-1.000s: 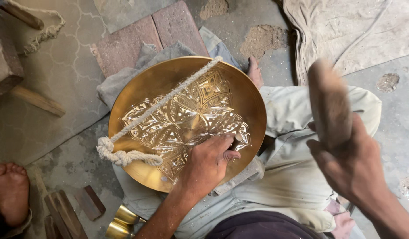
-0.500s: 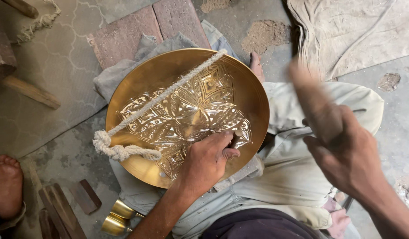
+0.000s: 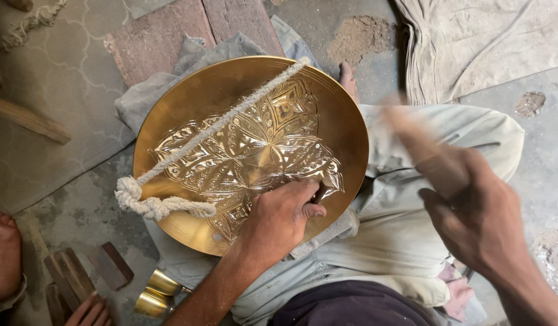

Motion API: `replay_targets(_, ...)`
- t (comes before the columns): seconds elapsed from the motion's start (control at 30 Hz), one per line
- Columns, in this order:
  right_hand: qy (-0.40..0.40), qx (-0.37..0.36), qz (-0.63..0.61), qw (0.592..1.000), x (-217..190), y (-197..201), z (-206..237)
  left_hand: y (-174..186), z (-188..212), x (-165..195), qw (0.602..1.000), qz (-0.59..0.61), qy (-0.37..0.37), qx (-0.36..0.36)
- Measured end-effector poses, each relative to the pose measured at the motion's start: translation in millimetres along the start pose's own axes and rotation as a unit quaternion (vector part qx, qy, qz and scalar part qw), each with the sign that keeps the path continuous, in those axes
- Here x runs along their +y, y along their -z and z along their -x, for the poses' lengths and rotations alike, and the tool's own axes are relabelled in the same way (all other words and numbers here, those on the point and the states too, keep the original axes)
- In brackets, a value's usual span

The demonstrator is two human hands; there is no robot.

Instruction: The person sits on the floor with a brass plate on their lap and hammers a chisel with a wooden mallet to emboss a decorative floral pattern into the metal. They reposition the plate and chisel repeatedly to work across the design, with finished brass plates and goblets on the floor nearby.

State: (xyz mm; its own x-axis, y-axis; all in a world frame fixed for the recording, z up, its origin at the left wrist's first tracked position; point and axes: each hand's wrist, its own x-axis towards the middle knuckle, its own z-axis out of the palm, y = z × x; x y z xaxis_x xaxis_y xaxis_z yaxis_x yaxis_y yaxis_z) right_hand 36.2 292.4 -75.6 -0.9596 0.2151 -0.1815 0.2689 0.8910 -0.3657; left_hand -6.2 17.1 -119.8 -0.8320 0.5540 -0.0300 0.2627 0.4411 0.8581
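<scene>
I see the engraved brass plate (image 3: 250,154) resting tilted on the lap, a knotted rope (image 3: 170,199) stretched across it from 1 o'clock to 8 o'clock. My left hand (image 3: 279,220) is clenched on a small punch, mostly hidden, pressed to the pattern at the plate's 5 o'clock edge. My right hand (image 3: 472,217) grips a blurred wooden mallet (image 3: 411,136) at 3 o'clock. I judge a glancing blow could skid the punch and scar the relief, or catch my knuckles; the plate could also slip off the cloth (image 3: 188,66).
</scene>
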Motion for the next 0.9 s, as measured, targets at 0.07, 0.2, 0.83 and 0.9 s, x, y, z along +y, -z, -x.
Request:
replay_targets(0.07,-0.156,-0.076,0.008,0.985,0,-3,2,0,0,-3,1.000,0.000,-0.002,-0.001)
replay_targets(0.2,0.052,0.007,0.068,0.996,2,-6,8,-1,-1,-8,1.000,0.001,-0.006,-0.005)
replay_targets(0.83,-0.187,-0.048,-0.030,0.981,-1,-28,44,3,0,-24,0.988,0.107,0.028,-0.108)
replay_targets(0.9,-0.156,-0.059,0.033,0.985,0,-32,48,5,0,-25,0.989,0.077,0.022,-0.121)
